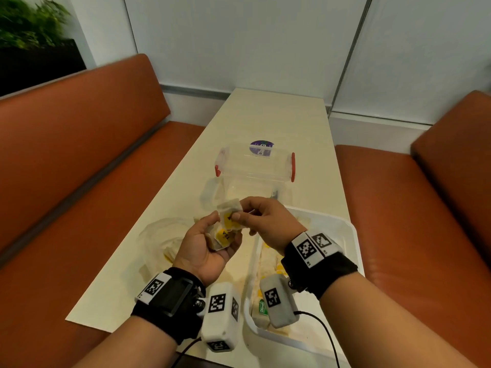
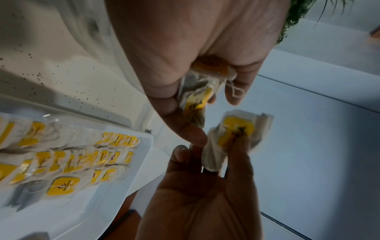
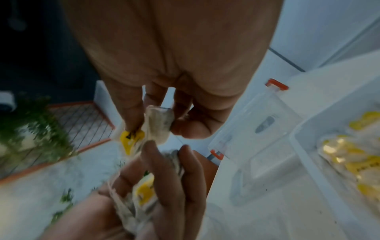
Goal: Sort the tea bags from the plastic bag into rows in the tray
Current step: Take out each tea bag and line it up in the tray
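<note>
Long cream table (image 1: 268, 120) runs away between two orange benches. Clear plastic box (image 1: 255, 166) with red clips sits in middle of table, round purple sticker on it. White tray (image 1: 354, 235) sits at near right corner, rows of yellow-tagged tea bags (image 2: 86, 155) inside. Crumpled clear plastic bag (image 1: 159, 235) lies near left edge, beside tray, more tea bags inside. Small dark crumbs dot table top near tray.

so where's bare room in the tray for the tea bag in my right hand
In the left wrist view the white tray is bare along its far end wall past the row ends, and along the side below the single yellow-tagged bag. The rows of tea bags fill the middle, overlapping closely.
</note>
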Available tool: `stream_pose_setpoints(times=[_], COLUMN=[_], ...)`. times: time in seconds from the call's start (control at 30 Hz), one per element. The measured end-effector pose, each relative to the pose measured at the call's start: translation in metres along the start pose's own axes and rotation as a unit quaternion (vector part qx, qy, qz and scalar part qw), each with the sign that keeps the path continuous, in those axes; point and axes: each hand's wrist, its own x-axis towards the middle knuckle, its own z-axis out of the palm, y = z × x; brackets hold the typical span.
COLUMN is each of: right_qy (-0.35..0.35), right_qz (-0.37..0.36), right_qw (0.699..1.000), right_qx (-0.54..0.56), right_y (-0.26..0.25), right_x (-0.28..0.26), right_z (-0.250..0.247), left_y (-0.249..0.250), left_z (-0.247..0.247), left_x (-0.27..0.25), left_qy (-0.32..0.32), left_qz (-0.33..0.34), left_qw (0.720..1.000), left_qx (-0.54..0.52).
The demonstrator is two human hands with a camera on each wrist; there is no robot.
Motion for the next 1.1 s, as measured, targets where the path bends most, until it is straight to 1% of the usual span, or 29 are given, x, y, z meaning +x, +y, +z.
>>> stream_pose_setpoints(times=[0.1,0.17,0.2,0.3,0.4,0.47,0.5,0.6,0.77,0.87,0.93,0.97,1.0,1.03,1.07,1.1], right_qy=[0.031,0.05,0.058,0.083,0.105,0.114,0.118,0.124,0.127,0.122,0.124,0.129,0.135,0.138,0.13,0.111], right_qz=[0.034,0.056,0.065,0.085,0.095,0.096,0.096,0.095,0.104,0.116,0.122,0.116,0.098,0.07,0.04,0.017], right_qw=[0.989,0.978,0.972,0.957,0.943,0.94,0.941,0.945,0.947,0.951,0.958,0.963,0.97,0.98,0.989,0.994], right_qx=[0.139,0.196,0.218,0.266,0.3,0.306,0.303,0.288,0.275,0.259,0.226,0.205,0.174,0.127,0.063,-0.012], right_y=[0.007,0.008,0.008,0.011,0.013,0.015,0.015,0.017,0.02,0.023,0.026,0.028,0.029,0.03,0.029,0.029], right_x=[0.001,0.0,-0.001,-0.003,-0.004,-0.004,-0.005,-0.007,-0.012,-0.015,-0.017,-0.018,-0.019,-0.019,-0.02,-0.021], right_z=[-0.004,-0.007,-0.008,-0.011,-0.011,-0.01,-0.01,-0.011,-0.016,-0.018,-0.022,-0.025,-0.029,-0.033,-0.038,-0.041], left_y=[0.001,0.0,0.0,-0.007,-0.019,-0.027,-0.029,-0.031,-0.035,-0.038,-0.034,-0.029,-0.022,-0.015,-0.007,0.0], left_z=[-0.001,0.0,0.001,0.006,0.009,0.012,0.014,0.019,0.019,0.019,0.02,0.021,0.023,0.025,0.029,0.032], left_x=[0.005,0.006,0.005,0.003,0.002,0.003,0.004,0.01,0.014,0.016,0.016,0.014,0.013,0.012,0.01,0.009], left_qy=[0.046,0.068,0.069,0.042,0.006,-0.017,-0.018,0.007,-0.001,0.0,-0.002,-0.011,-0.027,-0.05,-0.077,-0.101], left_qz=[0.005,0.011,0.02,0.063,0.105,0.135,0.149,0.186,0.213,0.231,0.227,0.218,0.205,0.193,0.185,0.184], left_qw=[0.999,0.996,0.993,0.981,0.959,0.941,0.934,0.923,0.911,0.897,0.886,0.874,0.85,0.812,0.758,0.694], left_qx=[0.022,0.064,0.09,0.177,0.263,0.311,0.324,0.336,0.353,0.376,0.405,0.435,0.484,0.549,0.621,0.688])
